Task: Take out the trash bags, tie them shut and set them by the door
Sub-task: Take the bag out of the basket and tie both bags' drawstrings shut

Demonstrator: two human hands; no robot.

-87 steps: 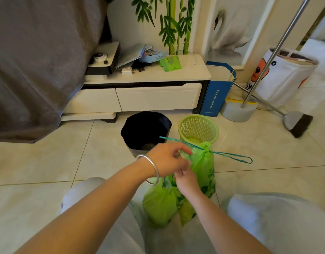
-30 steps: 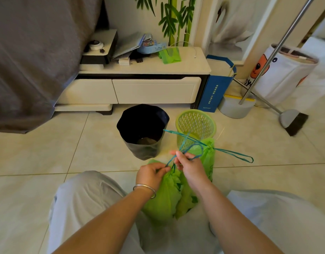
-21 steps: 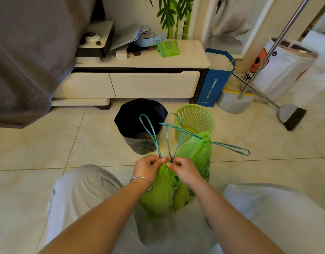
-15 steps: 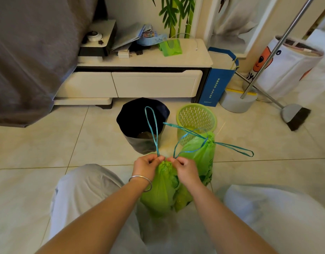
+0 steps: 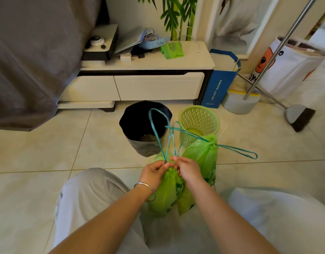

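On tile floor (image 5: 48,153), hands pinch bag's drawstring (image 5: 158,132).

Both forearms are bare, with no sleeves in view; a thin silver bangle (image 5: 146,191) circles the wrist of the left hand (image 5: 154,173); the right hand (image 5: 188,170) wears nothing; pale grey trousers (image 5: 92,198) cover both legs.
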